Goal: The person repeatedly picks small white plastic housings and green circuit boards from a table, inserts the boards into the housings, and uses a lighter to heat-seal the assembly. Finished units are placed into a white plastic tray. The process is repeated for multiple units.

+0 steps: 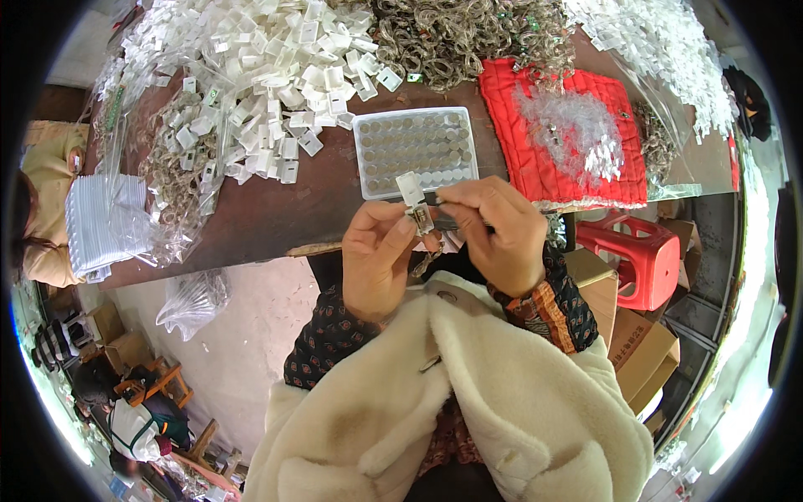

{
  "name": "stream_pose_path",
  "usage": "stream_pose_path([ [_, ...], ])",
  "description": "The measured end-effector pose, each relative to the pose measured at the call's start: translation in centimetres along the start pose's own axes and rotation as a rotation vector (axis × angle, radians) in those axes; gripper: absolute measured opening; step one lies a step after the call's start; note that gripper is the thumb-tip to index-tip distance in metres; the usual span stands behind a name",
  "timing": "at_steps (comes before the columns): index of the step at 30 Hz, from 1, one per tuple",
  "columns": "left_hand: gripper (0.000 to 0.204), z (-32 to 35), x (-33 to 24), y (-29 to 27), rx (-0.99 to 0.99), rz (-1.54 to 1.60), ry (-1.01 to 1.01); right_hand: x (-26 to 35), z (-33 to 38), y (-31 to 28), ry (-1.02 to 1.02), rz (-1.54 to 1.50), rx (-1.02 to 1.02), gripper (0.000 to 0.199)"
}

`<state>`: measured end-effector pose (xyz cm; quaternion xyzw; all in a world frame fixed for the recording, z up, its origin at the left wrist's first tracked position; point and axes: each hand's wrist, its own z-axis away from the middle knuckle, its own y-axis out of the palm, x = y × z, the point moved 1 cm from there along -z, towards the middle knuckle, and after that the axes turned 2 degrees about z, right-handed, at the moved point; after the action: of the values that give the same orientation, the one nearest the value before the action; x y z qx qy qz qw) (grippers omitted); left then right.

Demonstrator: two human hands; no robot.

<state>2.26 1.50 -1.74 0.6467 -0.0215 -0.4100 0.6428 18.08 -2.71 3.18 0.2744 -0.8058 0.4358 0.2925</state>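
Brown table (276, 213) is carrying a heap of white plastic clips (276, 58), a red cloth (510, 125), and a clear tray (416, 151) of round cells. Left hand (378, 261) is pinching a small white clip (416, 201) at the table's near edge; right hand (495, 234), fingers closed, is gripping a thin dark tool (447, 201) against it.

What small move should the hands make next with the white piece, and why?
Probably press the small white piece home onto the metal clip. The left hand holds the clip upright, the right hand pinches beside it, and the piece sits at its top.
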Motion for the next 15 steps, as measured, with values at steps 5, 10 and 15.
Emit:
stream_pose_path([
  [5, 0.013, 0.4, -0.4, 0.2, 0.048, -0.014, 0.011, 1.5, -0.3, 1.0, -0.122, 0.000, -0.014, 0.020],
  [10, 0.014, 0.9, -0.5, 0.0, 0.048, 0.023, -0.018, 1.7, -0.1, 0.8, -0.050, -0.049, 0.052, 0.019],
  [15, 0.014, 1.4, -0.9, -0.1, -0.028, 0.055, -0.108, 2.1, 0.1, 0.2, 0.008, -0.163, 0.161, 0.024],
])
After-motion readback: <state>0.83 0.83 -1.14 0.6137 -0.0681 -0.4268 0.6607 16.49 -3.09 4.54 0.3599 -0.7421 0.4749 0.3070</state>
